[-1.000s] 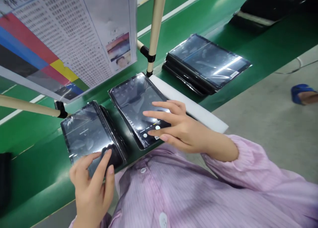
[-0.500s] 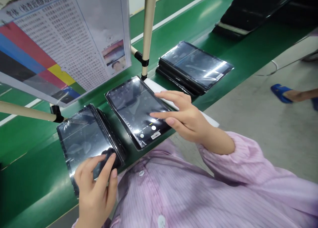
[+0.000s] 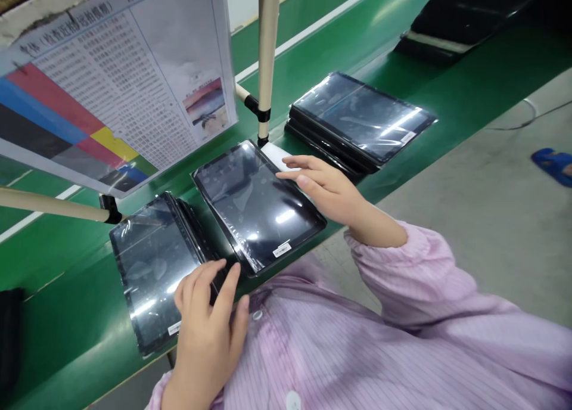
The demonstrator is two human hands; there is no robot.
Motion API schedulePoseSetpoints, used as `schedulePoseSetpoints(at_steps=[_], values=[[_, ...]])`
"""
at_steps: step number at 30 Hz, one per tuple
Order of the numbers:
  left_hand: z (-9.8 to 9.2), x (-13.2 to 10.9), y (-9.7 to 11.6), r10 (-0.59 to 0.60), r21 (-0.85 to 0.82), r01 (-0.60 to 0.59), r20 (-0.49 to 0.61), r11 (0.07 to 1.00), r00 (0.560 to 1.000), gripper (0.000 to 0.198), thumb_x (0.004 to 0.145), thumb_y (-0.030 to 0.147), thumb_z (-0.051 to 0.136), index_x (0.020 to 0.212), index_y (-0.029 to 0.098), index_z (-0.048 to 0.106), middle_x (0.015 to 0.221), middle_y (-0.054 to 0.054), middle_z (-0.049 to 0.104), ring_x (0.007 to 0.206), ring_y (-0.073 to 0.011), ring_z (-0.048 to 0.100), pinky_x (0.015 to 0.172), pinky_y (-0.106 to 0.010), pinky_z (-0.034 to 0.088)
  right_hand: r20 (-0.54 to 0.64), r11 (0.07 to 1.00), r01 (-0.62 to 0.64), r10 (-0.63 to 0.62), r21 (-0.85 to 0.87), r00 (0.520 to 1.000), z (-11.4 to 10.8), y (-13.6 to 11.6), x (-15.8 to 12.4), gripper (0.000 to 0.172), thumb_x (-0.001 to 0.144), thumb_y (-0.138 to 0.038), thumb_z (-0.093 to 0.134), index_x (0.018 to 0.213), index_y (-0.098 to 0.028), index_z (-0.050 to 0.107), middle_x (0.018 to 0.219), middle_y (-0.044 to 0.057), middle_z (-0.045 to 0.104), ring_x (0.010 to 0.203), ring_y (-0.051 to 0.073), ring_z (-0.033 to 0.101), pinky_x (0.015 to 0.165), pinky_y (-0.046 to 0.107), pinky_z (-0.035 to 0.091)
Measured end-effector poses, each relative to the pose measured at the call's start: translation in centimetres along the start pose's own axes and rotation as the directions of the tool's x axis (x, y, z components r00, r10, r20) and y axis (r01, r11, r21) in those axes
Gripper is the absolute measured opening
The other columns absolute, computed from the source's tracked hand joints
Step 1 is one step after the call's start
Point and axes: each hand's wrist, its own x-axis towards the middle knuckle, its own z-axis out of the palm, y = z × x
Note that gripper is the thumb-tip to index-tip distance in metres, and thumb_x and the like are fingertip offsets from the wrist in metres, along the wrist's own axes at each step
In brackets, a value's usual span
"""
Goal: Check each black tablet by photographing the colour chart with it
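A tablet (image 3: 257, 204) with a dark, glossy screen lies in front of me, a white label near its lower edge. At its right long edge is my right hand (image 3: 333, 192), fingers stretched out; whether they touch the tablet I cannot tell. My left hand (image 3: 208, 320) hovers with fingers spread over the near right corner of the left stack of tablets (image 3: 154, 273), holding nothing. A white sheet (image 3: 276, 155) shows partly beneath the middle tablet and my right hand.
Another stack of tablets (image 3: 357, 118) lies to the right on the green bench (image 3: 58, 320). A printed chart (image 3: 134, 88) hangs from a frame of beige pipes (image 3: 268, 52). Black items (image 3: 469, 22) stand at the far right; a blue slipper (image 3: 552, 164) shows on the floor.
My left hand has moved right, toward the middle tablet. My right hand has drawn back to the tablet's right edge. The icons on its screen have gone and the screen is dark.
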Motion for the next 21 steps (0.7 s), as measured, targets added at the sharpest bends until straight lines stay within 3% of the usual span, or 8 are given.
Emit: schedulePoseSetpoints(at_steps=[6,10,14,21], values=[[1.7,2.3,0.7,-0.147,0.196,0.128,0.089,0.972,0.985,0.076,0.096,0.051,0.055,0.15,0.002,0.035,0.144,-0.027,0.055,0.134,-0.0389,0.049,0.11,-0.053,0.029,0.079,0.954,-0.197,0.183,0.226,0.98,1.7,2.1,3.2,0.064,0.093,-0.074,0.045,0.135,-0.03,0.066,0.147,0.003,0.058,0.142,0.027,0.048,0.127,0.049,0.026],[2.5,3.4,0.8,-0.195,0.264,0.159,0.118,0.951,0.974,0.09,0.093,0.069,0.047,0.148,-0.002,0.039,0.137,-0.03,0.06,0.128,-0.0426,0.055,0.11,-0.059,0.026,0.132,0.904,-0.276,0.245,0.328,0.96,3.7,3.5,5.4,0.082,0.085,-0.086,0.042,0.144,-0.031,0.058,0.156,-0.001,0.048,0.15,0.025,0.037,0.13,0.046,0.015],[2.8,4.3,1.2,-0.261,0.263,0.214,0.158,0.941,0.952,0.089,0.092,0.071,0.047,0.141,-0.003,0.047,0.137,-0.03,0.061,0.128,-0.0416,0.056,0.111,-0.06,0.027,0.197,0.882,-0.273,0.211,0.385,0.957,4.8,4.4,6.6,0.095,0.082,-0.09,0.038,0.152,-0.027,0.047,0.163,-0.003,0.034,0.155,0.023,0.024,0.131,0.04,0.009],[3.0,4.5,1.2,-0.244,0.254,0.198,0.164,0.947,0.956,0.093,0.087,0.073,0.055,0.137,-0.005,0.051,0.133,-0.03,0.063,0.128,-0.0416,0.056,0.111,-0.059,0.031,0.222,0.864,-0.291,0.215,0.41,0.951,4.9,4.4,6.6,0.087,0.087,-0.084,0.038,0.154,-0.029,0.043,0.163,-0.007,0.03,0.156,0.02,0.022,0.131,0.039,0.009]])
